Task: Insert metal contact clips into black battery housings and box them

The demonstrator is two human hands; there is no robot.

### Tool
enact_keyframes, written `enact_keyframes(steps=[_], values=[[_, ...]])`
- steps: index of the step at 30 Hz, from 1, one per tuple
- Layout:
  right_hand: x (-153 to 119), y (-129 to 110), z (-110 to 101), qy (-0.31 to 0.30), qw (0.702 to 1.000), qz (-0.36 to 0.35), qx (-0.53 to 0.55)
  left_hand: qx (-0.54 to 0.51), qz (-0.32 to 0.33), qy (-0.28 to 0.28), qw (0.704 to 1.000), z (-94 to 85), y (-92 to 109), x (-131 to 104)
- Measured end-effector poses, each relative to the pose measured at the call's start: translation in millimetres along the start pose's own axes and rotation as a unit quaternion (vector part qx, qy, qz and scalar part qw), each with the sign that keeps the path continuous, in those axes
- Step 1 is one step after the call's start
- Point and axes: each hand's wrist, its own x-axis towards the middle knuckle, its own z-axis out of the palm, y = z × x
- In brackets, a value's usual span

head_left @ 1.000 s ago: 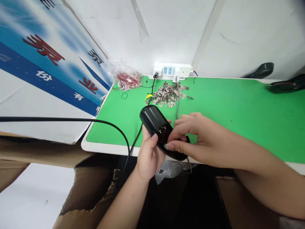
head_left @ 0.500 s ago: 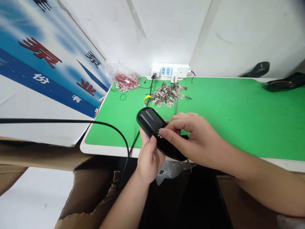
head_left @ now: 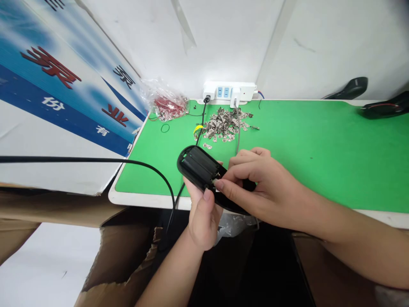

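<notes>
Mid-frame, left hand (head_left: 203, 219) steadies the gripped black battery housing (head_left: 198, 164); right hand (head_left: 266, 183), hold unclear, works by metal contacts (head_left: 217, 175), seemingly demanding precision.

Two hands (head_left: 203, 219) (head_left: 266, 185), one held black casing (head_left: 200, 164), one power strip (head_left: 246, 90), two plastic bags (head_left: 164, 102) (head_left: 234, 224) and one green ring (head_left: 161, 129) show.

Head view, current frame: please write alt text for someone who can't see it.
A left hand holds a black casing while the right hand's fingertips touch its inside. Behind, small metal pieces lie heaped on a green work surface, near a white power strip.
</notes>
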Motion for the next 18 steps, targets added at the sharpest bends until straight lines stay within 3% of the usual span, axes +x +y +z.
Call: enact_keyframes(steps=[5, 18], values=[[-1.1, -3.2, 0.7, 0.027, 0.998, 0.034, 0.034, 0.004, -0.004, 0.009, 1.000, -0.5, -0.7, -0.9], [-2.0, -3.8, 7.1, 0.050, 0.997, 0.027, 0.042, 0.000, 0.010, 0.001, 1.000, -1.0, 0.3, -1.4]])
